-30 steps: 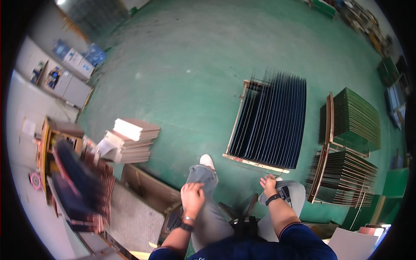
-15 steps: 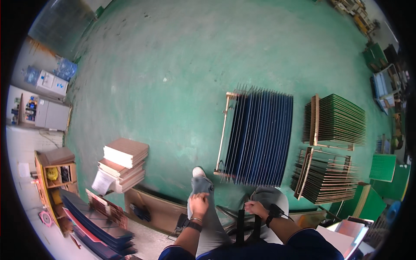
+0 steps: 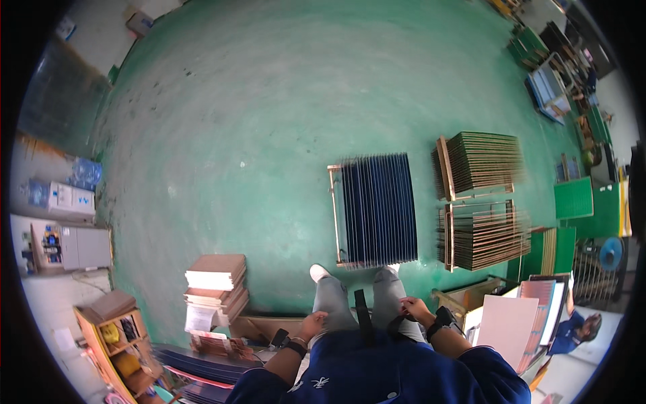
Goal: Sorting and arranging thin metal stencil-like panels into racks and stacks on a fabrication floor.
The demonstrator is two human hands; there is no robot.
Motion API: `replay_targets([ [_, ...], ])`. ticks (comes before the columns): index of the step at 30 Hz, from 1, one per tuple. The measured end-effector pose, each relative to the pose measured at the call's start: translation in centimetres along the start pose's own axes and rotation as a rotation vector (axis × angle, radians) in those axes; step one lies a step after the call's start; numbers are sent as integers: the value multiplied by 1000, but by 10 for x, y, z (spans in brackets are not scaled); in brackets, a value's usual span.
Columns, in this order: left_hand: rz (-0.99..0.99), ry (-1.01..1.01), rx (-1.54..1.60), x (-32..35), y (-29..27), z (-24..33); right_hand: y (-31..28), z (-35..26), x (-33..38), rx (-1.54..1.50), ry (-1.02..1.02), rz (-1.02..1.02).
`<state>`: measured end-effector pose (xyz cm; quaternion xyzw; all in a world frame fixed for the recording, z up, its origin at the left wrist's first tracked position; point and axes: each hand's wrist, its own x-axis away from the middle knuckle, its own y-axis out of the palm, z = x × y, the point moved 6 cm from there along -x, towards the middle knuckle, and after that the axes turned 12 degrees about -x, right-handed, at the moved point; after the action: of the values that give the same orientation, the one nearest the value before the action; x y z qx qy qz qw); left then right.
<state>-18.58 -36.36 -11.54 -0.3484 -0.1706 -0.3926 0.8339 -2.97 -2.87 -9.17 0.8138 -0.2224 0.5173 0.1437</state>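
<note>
Left hand (image 3: 313, 326) and right hand (image 3: 418, 309) hang half-curled, any pinch indeterminable; reaching dark-blue rectangular panels (image 3: 380, 212) at the pale-barred rack's (image 3: 334, 167) near edge likely requires stooping.

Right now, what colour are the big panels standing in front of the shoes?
The panels are dark blue; the head view shows them.

You're in a workshop: on the broad green floor (image 3: 262, 155) before you stand racked blue panels (image 3: 379, 210) and green panels (image 3: 486, 160), with stacked boards (image 3: 215, 277) to your left and a fan (image 3: 610, 253) and co-worker (image 3: 570, 334) at your right.
</note>
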Motion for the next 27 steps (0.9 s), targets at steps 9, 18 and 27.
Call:
replay_targets([
  [9,-190,-225,-130,28,-29,-13,-20,18,-19,64,-60,-19],
  [18,242,-124,-161,-68,-95,54,-85,-78,-59,-357,-98,348],
  [27,-172,-159,386,-176,-200,64,4,-133,-82,-469,-115,549],
])
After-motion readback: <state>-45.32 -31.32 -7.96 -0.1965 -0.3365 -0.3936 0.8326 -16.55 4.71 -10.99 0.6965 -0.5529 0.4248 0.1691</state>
